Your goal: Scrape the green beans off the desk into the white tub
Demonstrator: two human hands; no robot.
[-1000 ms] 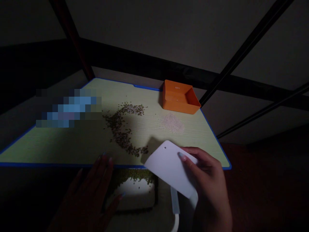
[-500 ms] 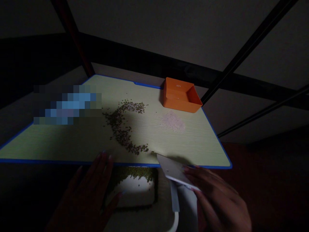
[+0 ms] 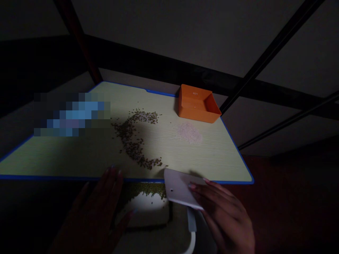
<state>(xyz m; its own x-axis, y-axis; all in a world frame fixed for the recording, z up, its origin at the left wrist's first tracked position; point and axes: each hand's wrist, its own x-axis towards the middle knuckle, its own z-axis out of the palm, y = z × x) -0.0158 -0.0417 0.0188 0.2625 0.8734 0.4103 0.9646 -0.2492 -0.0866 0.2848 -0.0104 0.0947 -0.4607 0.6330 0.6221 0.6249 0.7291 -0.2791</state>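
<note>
My right hand (image 3: 225,211) grips a flat white scraper (image 3: 182,188) with a small hole, probably plastic. The scraper's far corner lies at the table's front edge, near the tail of a curved band of mixed dark-green beans and pale grains (image 3: 129,139). My left hand (image 3: 99,208), dim in shadow, rests by the same edge with its fingers stretched out and nothing in it. Between both hands, below the edge, green beans (image 3: 148,188) lie in a dark-rimmed container with a white bottom (image 3: 148,211). The scraper covers its right corner.
On the blue-edged table (image 3: 79,151) sits a pile of pale grains (image 3: 189,133). An orange box (image 3: 198,111) stands at the back right. A blurred blue patch (image 3: 76,114) lies at the left. Below the scraper is a white curved stand or handle (image 3: 192,225).
My right hand has moved left with the scraper, which now shows more of its flat face and overlaps the container's corner. My left hand and the bean piles look the same.
</note>
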